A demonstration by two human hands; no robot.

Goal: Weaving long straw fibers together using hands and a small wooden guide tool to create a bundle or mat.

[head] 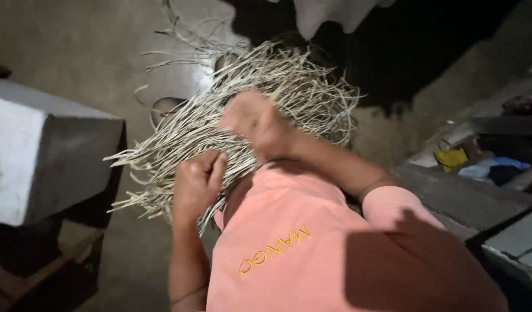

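Observation:
A thick bundle of pale, thin dried strips (289, 86) fans out in front of my chest, its loose ends sticking out to the left and upward. My left hand (197, 180) is closed around the lower part of the bundle. Higher up, my right hand (255, 120), blurred by motion, grips into the middle of the strips. I wear a salmon-pink shirt (289, 248) that fills the lower middle of the view. Under the bundle, what look like my toes (165, 107) show on the floor.
A grey-white block (40, 156) sits at the left on a dark wooden stand (40, 271). Dark boards with yellow and blue cloths (479, 164) lie at the right. A bare concrete floor (92, 52) stretches behind, with a dark patch (393, 52) at the top.

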